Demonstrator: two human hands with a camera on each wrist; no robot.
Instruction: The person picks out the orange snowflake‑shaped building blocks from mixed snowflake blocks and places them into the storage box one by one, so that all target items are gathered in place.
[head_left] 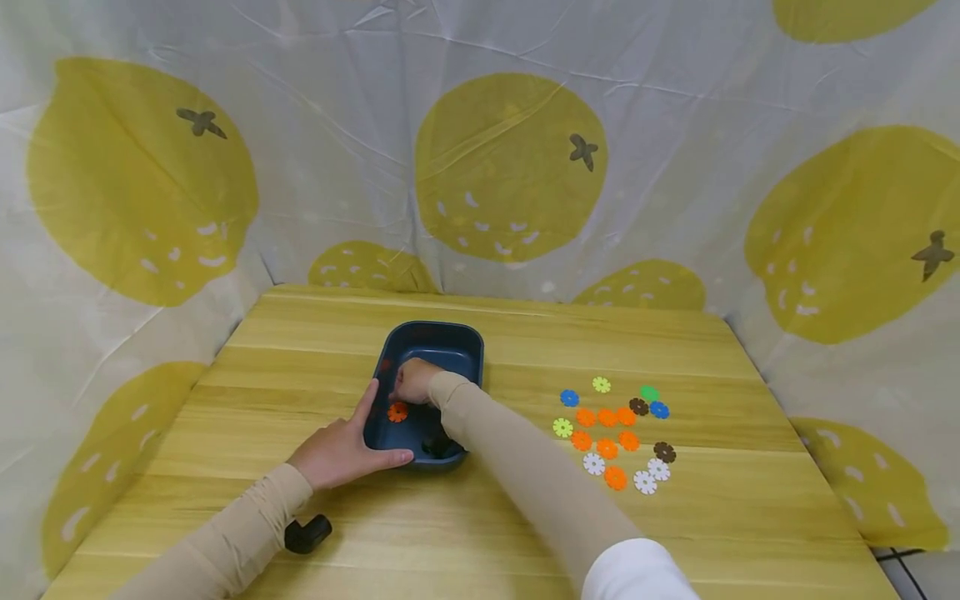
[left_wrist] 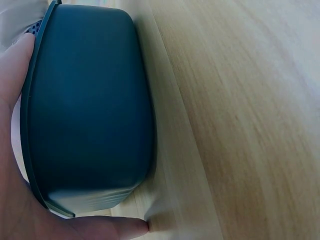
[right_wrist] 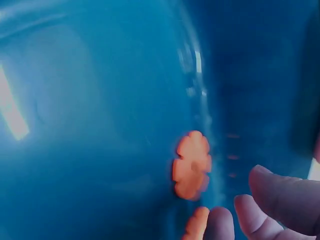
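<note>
A dark blue rectangular tray stands on the table. My left hand spans its near left corner, thumb and forefinger spread straight against the outside. In the left wrist view that hand touches the tray's outer wall. My right hand is down inside the tray at its left side. An orange flower-shaped disc lies on the tray floor beside it. In the right wrist view, a second orange disc, partly cut off, is by a fingertip; thumb and fingers stand apart.
Right of the tray lie several loose flower discs: orange, white, brown, blue, yellow-green and green. A black object rests by the left forearm. A lemon-print curtain surrounds the wooden table.
</note>
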